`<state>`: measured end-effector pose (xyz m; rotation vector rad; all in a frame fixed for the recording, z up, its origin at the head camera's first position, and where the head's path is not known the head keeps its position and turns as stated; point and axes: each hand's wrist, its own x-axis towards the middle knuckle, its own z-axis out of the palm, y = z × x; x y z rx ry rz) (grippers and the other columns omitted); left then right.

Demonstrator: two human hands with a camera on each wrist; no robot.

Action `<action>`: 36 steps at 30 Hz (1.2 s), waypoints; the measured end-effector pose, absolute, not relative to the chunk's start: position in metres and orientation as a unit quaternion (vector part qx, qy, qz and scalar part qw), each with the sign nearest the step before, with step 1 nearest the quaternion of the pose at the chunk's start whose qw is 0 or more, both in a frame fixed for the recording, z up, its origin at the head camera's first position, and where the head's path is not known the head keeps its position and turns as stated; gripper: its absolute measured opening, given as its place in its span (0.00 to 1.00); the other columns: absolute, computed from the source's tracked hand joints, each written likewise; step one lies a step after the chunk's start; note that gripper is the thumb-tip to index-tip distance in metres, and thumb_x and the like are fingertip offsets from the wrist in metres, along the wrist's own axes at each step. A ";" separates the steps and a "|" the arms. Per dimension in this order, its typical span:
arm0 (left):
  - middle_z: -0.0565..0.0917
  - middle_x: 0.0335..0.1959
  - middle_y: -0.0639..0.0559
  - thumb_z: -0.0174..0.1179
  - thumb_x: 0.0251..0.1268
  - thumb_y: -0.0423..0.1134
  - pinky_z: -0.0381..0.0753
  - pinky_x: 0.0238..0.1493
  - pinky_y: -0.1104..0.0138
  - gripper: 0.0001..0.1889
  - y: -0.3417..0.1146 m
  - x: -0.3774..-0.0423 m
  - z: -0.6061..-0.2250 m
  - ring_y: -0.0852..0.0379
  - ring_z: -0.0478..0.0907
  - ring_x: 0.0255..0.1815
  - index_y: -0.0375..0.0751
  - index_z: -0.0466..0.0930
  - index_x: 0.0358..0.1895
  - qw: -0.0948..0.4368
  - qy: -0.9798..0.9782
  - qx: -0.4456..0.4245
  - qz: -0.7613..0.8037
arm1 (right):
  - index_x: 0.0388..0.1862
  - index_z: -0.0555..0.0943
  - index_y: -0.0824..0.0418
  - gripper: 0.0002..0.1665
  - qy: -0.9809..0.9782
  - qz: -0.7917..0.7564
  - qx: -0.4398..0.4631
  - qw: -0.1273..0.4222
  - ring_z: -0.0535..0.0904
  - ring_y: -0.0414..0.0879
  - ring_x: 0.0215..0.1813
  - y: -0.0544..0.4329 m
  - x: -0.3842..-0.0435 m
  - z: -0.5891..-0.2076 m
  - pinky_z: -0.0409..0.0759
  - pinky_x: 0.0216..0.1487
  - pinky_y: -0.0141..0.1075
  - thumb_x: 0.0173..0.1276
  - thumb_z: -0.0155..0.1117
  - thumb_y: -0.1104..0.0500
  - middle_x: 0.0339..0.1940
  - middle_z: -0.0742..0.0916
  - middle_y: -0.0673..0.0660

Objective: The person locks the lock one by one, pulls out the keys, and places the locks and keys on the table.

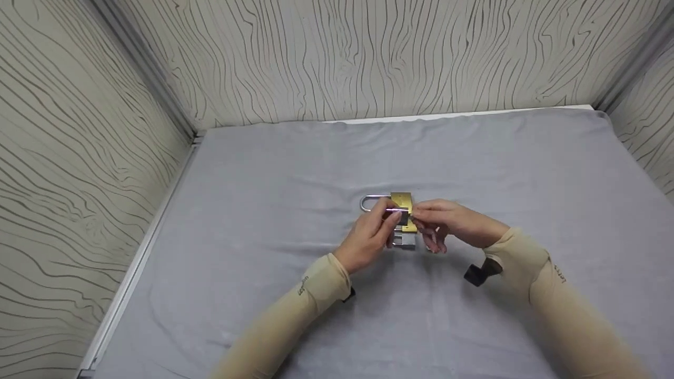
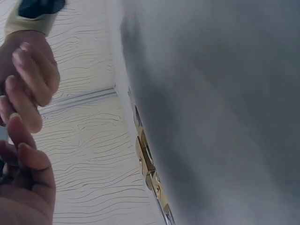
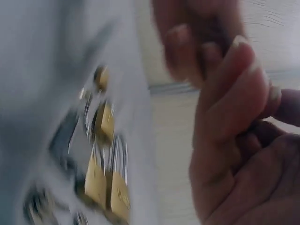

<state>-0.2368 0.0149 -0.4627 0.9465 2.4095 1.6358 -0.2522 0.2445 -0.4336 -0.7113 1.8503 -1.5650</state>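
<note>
My left hand (image 1: 363,239) pinches a small dark padlock (image 1: 403,218) between thumb and fingers. At the padlock's right end, the thumb and fingertips of my right hand (image 1: 453,221) meet on a small piece that they mostly hide. Around the held padlock in the head view, a brass padlock (image 1: 401,197) with a long shackle, a second brass padlock (image 1: 408,227) and a silver padlock (image 1: 406,241) are partly covered by the hands. In the right wrist view, several brass padlocks (image 3: 96,183) lie on the cloth below the hands.
A wrinkled grey cloth (image 1: 263,210) covers the table. Wood-patterned panels (image 1: 342,58) stand behind and at both sides. Small blurred metal pieces (image 3: 41,206) lie near the padlocks. A black wrist mount (image 1: 482,271) sticks out from the right sleeve.
</note>
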 end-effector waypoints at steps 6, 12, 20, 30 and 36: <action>0.76 0.24 0.53 0.46 0.86 0.43 0.74 0.29 0.74 0.11 0.013 -0.236 -0.464 0.67 0.72 0.23 0.39 0.71 0.54 0.027 0.795 0.309 0.521 | 0.38 0.73 0.66 0.17 0.699 -0.595 -0.260 0.300 0.83 0.41 0.25 0.245 -0.251 -0.436 0.82 0.23 0.34 0.86 0.48 0.55 0.24 0.83 0.52; 0.78 0.26 0.50 0.47 0.86 0.43 0.75 0.29 0.74 0.11 0.014 -0.237 -0.464 0.67 0.72 0.23 0.39 0.71 0.53 0.026 0.804 0.301 0.512 | 0.40 0.75 0.69 0.11 0.713 -0.601 -0.254 0.256 0.84 0.44 0.24 0.246 -0.251 -0.438 0.85 0.24 0.40 0.82 0.57 0.61 0.26 0.85 0.56; 0.78 0.27 0.48 0.47 0.86 0.43 0.75 0.28 0.74 0.11 0.015 -0.240 -0.466 0.66 0.72 0.23 0.38 0.71 0.55 0.031 0.803 0.287 0.521 | 0.38 0.78 0.77 0.13 0.766 -0.566 -0.278 0.126 0.85 0.48 0.23 0.240 -0.251 -0.442 0.86 0.27 0.42 0.76 0.65 0.64 0.24 0.86 0.63; 0.77 0.26 0.48 0.46 0.86 0.43 0.74 0.27 0.73 0.12 0.013 -0.240 -0.469 0.65 0.72 0.22 0.37 0.71 0.54 0.060 0.790 0.279 0.543 | 0.36 0.81 0.71 0.09 0.781 -0.546 -0.278 0.121 0.85 0.46 0.25 0.249 -0.253 -0.439 0.87 0.29 0.42 0.75 0.66 0.65 0.26 0.87 0.67; 0.77 0.27 0.50 0.46 0.86 0.44 0.74 0.27 0.73 0.14 0.010 -0.240 -0.469 0.65 0.72 0.23 0.35 0.71 0.57 0.060 0.792 0.259 0.550 | 0.37 0.84 0.70 0.09 0.816 -0.524 -0.222 0.098 0.86 0.45 0.27 0.269 -0.258 -0.436 0.88 0.33 0.39 0.74 0.68 0.62 0.28 0.88 0.65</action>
